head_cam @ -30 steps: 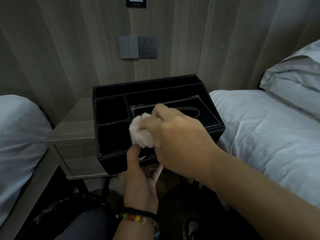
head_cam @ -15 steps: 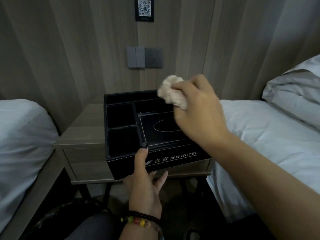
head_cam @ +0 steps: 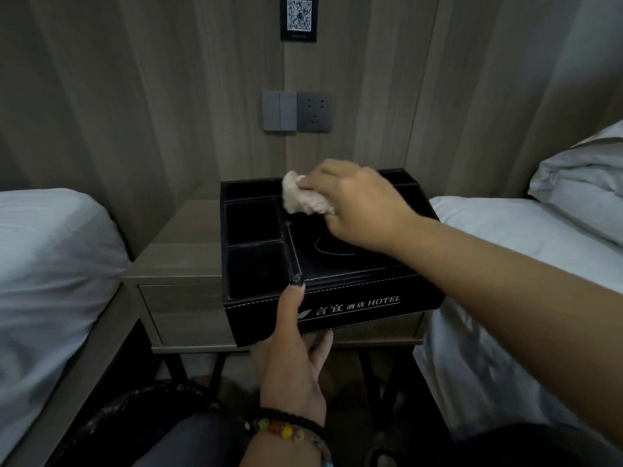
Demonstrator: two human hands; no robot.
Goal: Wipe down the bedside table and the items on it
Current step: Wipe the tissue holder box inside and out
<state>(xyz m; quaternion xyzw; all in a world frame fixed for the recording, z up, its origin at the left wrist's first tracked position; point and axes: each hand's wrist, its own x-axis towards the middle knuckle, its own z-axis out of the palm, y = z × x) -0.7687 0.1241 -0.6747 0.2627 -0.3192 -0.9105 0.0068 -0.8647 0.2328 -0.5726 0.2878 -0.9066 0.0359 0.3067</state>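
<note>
The right hand (head_cam: pixel 357 203) is curled around a wadded beige cloth (head_cam: pixel 303 198), pinching it between fingers and thumb, and presses it down on the inner divider near the back of a black leatherette organizer box (head_cam: pixel 354 298). The cloth sticks out to the left of the knuckles, over the spot where the long rear compartment meets the lidded tissue section. The left hand (head_cam: pixel 293 352) grasps the box from the near side: its thumb lies up over the front wall with the dark-painted nail at the top edge, just at the seam between the front left compartment and the tissue lid, while its fingers reach underneath the box's front edge, which overhangs the table (head_cam: pixel 178 251). A beaded bracelet (head_cam: pixel 286 429) circles the left wrist. White lettering ending in "HOTEL" runs across the box front to the right of the left thumb. Beyond the right hand, on the wood-panelled wall, sit a grey switch and socket plate (head_cam: pixel 296 111), with a QR code placard (head_cam: pixel 298 16) above. A white bed (head_cam: pixel 50 257) lies out past the left hand, and another bed (head_cam: pixel 526 251) with a pillow (head_cam: pixel 586 183) lies beneath and beyond the right forearm.
</note>
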